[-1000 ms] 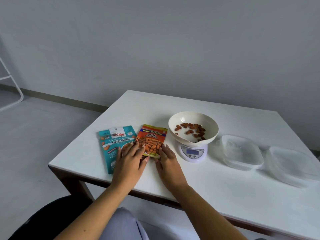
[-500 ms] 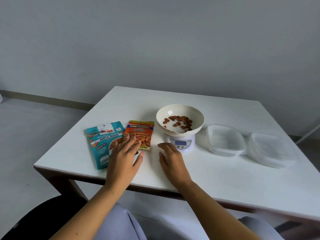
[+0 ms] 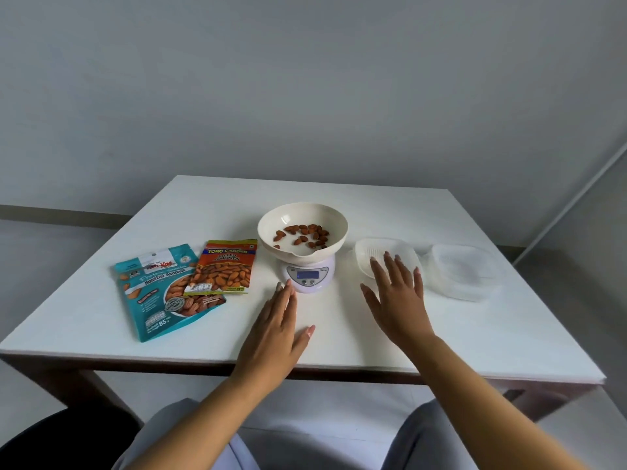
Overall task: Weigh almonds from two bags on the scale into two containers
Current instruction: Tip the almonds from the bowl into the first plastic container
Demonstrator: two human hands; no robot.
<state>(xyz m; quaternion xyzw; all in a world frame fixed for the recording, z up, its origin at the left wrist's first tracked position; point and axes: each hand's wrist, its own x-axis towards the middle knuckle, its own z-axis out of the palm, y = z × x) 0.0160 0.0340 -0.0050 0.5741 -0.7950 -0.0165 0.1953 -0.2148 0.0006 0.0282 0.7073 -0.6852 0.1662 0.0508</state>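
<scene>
**A:** what's sitting where? teal bag and orange bag are lying flat far left, almonds sitting in the scale bowl.

**B:** left hand and right hand are hovering open, gripping nothing. Bowl's probably light and slick, so I'm thinking cup the rim.

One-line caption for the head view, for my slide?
Open hands near scale, almonds in its bowl.

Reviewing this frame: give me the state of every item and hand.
Teal bag: flat, under orange bag's corner.
Orange bag: flat.
Scale bowl: holds almonds.
Scale: display lit.
Near container: empty.
Far container: empty.
Left hand: open, empty.
Right hand: open, empty.
</scene>
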